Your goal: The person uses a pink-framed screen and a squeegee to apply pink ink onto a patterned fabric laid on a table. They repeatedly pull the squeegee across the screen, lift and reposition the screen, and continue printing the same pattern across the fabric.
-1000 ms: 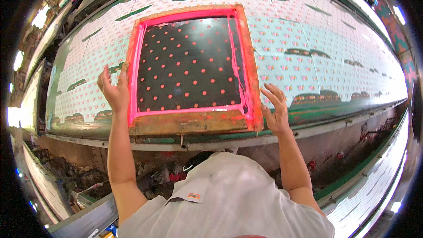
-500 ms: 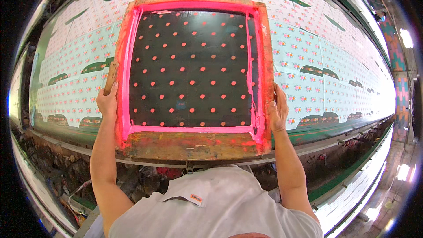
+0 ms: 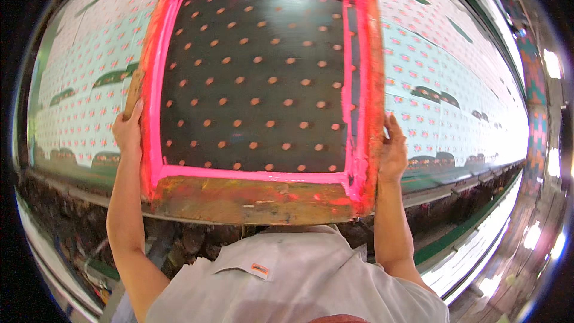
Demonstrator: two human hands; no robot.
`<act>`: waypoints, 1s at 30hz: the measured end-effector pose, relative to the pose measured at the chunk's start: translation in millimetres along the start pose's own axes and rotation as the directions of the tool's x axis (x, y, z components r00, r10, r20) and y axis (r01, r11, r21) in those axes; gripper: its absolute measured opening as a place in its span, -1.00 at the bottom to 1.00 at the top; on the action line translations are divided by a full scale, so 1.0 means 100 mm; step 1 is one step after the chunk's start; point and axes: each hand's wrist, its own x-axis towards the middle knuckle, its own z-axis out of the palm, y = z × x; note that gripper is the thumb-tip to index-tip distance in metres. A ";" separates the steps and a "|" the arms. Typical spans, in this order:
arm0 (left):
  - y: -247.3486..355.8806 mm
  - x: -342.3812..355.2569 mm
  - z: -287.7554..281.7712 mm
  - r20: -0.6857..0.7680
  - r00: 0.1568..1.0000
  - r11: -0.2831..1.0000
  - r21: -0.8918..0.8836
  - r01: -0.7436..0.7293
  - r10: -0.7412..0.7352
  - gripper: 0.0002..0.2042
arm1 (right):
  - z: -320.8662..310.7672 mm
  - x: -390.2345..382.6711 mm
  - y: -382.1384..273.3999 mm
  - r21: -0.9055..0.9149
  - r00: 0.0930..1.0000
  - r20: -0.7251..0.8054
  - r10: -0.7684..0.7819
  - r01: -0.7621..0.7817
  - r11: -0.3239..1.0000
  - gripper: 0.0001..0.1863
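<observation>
A wooden screen-printing frame (image 3: 263, 203) is in front of me, its inner edges smeared bright pink. Its dark mesh (image 3: 257, 101) carries rows of small pinkish dots. My left hand (image 3: 127, 134) grips the frame's left side, its thumb against a short wooden strip (image 3: 134, 91) there; whether that strip is fixed to the frame, I cannot tell. At the right side my right hand (image 3: 393, 152) holds the frame, fingers bent against the edge. Fingers behind the wood are hidden, and the picture is slightly blurred.
Beneath the frame stretches a long printing table (image 3: 412, 184) with a green edge, covered with pale floral-printed cloth (image 3: 454, 78). Dark green gaps show between the cloth pieces. Another long, bright table (image 3: 478, 251) lies at the lower right, beside a walkway (image 3: 538, 227).
The frame looks larger and nearer to me, raised off the table and slightly tilted. Both hands have moved with it and are farther apart in view.
</observation>
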 end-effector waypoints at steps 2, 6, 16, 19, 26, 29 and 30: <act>-0.04 0.06 0.03 -0.023 0.999 0.999 -0.013 -0.046 0.045 -0.29 | 0.02 0.00 -0.08 -0.132 0.999 -0.010 -0.050 0.049 0.990 -0.27; -0.06 0.17 0.11 0.228 0.973 0.936 -0.349 0.037 0.046 -0.40 | 0.08 0.00 -0.28 -0.089 0.994 0.065 -0.084 0.090 0.992 -0.33; 0.46 -0.93 -0.10 0.380 0.925 0.807 -0.538 0.244 -0.026 -0.50 | -0.58 0.00 -1.61 -0.085 0.985 0.158 -0.062 0.076 0.993 -0.31; 0.49 -1.10 -0.16 0.409 0.912 0.782 -0.577 0.235 0.027 -0.52 | -0.62 -0.13 -1.91 -0.227 0.987 0.155 -0.047 0.082 0.971 -0.32; 0.05 -0.66 0.17 0.368 0.927 0.768 -0.614 0.180 0.076 -0.47 | -0.27 -0.20 -1.48 -0.246 0.962 0.274 -0.013 0.083 0.966 -0.38; -0.02 -0.47 0.29 0.290 0.946 0.807 -0.588 0.058 0.144 -0.47 | -0.16 -0.17 -1.38 -0.431 0.967 0.252 -0.030 0.140 0.891 -0.36; -0.01 -0.42 0.32 0.260 0.956 0.810 -0.585 0.042 0.138 -0.48 | -0.12 -0.18 -1.33 -0.461 0.977 0.210 -0.025 0.122 0.879 -0.36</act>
